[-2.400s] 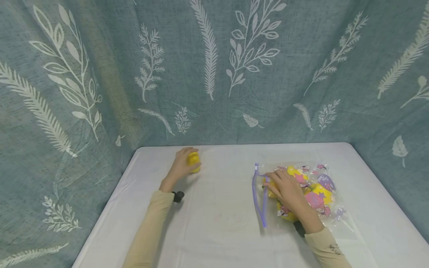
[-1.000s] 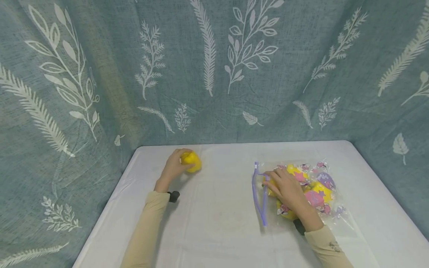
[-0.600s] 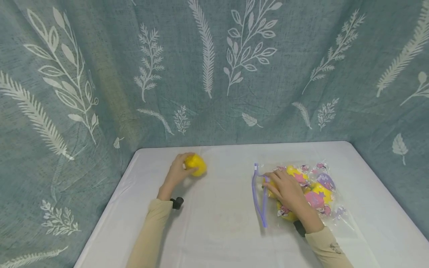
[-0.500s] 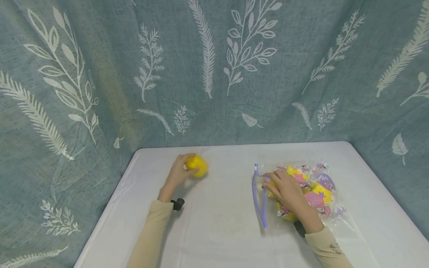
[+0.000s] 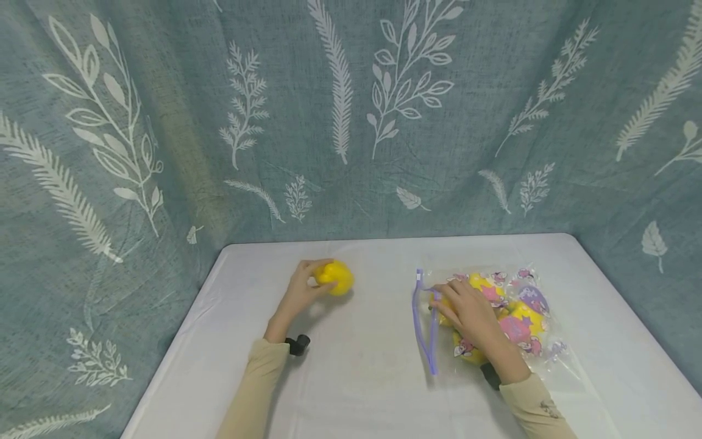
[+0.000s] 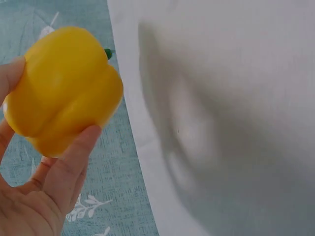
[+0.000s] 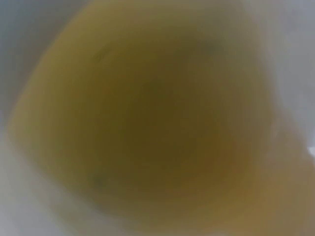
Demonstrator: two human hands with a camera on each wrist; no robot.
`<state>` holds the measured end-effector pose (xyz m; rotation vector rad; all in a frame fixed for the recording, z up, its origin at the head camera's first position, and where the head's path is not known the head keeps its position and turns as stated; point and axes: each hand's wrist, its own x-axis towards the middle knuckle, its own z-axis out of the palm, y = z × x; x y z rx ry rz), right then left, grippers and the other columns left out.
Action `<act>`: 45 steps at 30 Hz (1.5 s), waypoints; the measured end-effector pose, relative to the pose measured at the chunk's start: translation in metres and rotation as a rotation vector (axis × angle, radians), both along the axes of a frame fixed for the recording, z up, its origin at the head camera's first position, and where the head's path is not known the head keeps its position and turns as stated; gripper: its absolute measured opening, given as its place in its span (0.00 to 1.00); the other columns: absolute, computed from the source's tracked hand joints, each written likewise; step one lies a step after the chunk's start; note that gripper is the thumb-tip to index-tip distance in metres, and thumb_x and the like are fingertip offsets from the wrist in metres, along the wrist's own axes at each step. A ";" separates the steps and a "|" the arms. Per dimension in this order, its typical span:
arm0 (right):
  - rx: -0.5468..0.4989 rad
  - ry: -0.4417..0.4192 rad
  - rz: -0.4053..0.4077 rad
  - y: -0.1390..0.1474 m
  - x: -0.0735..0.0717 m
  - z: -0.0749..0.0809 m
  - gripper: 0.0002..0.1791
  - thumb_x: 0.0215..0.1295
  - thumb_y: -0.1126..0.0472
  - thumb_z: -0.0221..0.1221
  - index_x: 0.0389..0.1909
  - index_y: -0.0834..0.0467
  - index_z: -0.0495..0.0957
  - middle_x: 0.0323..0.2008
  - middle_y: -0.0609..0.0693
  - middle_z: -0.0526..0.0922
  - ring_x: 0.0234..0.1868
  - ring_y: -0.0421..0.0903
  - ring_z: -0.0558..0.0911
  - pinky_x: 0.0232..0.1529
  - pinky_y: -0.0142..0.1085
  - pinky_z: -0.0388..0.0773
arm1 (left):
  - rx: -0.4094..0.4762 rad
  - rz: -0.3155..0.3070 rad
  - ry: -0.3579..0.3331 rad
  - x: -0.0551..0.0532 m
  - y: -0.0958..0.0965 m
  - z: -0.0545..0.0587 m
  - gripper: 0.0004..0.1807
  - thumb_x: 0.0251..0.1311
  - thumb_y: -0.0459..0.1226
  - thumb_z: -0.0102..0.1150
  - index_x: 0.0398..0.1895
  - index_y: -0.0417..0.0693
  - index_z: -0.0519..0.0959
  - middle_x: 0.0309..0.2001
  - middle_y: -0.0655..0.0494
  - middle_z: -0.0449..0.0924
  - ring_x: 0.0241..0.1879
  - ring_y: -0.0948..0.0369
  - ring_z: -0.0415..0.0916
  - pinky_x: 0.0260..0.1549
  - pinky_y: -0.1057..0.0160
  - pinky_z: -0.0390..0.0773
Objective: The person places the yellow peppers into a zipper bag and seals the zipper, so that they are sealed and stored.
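In the head view my left hand (image 5: 303,289) grips a yellow bell pepper (image 5: 338,278) above the white table. The left wrist view shows thumb and fingers around the glossy bell pepper (image 6: 69,88), its small green stem pointing away. At the right lies a clear zip-top bag (image 5: 554,341) printed with pink and purple figures, with several yellow peppers inside. My right hand (image 5: 470,314) holds the bag near its mouth, fingers and thumb bent at the purple zip strip (image 5: 419,323), which stands partly apart. A blurred yellow surface (image 7: 147,113) fills most of the right wrist view.
A white-covered table (image 5: 362,378) spreads between the hands and beyond the bag. Behind it and at both sides hangs a blue-green curtain (image 5: 351,201) with white leaf patterns. Each wrist carries a small black camera, the left one (image 5: 298,345) showing plainly.
My left hand, holding the bell pepper, first shifts slightly left and turns it, then moves right and nearer to me. The right hand and the bag stay where they were.
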<state>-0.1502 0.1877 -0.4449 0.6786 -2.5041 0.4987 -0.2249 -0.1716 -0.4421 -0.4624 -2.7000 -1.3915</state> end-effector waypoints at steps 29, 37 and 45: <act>0.007 0.009 -0.006 -0.003 -0.001 0.003 0.17 0.58 0.50 0.60 0.47 0.52 0.77 0.37 0.47 0.78 0.39 0.46 0.77 0.33 0.38 0.76 | 0.187 -0.094 0.087 0.024 0.034 -0.001 0.27 0.47 0.32 0.69 0.53 0.39 0.73 0.54 0.42 0.72 0.54 0.48 0.68 0.51 0.49 0.75; 0.003 0.006 -0.003 -0.003 -0.001 0.003 0.17 0.57 0.52 0.61 0.47 0.53 0.77 0.37 0.47 0.78 0.39 0.46 0.77 0.33 0.39 0.76 | 0.191 -0.163 0.171 0.029 0.040 -0.009 0.25 0.49 0.39 0.69 0.51 0.44 0.73 0.51 0.47 0.73 0.48 0.53 0.71 0.45 0.53 0.80; -0.005 0.009 -0.002 -0.004 -0.001 0.003 0.17 0.56 0.52 0.62 0.46 0.53 0.77 0.37 0.47 0.78 0.38 0.46 0.77 0.33 0.39 0.76 | 0.199 -0.169 0.064 0.036 0.055 -0.009 0.25 0.47 0.35 0.69 0.50 0.44 0.73 0.50 0.47 0.74 0.49 0.52 0.70 0.48 0.51 0.77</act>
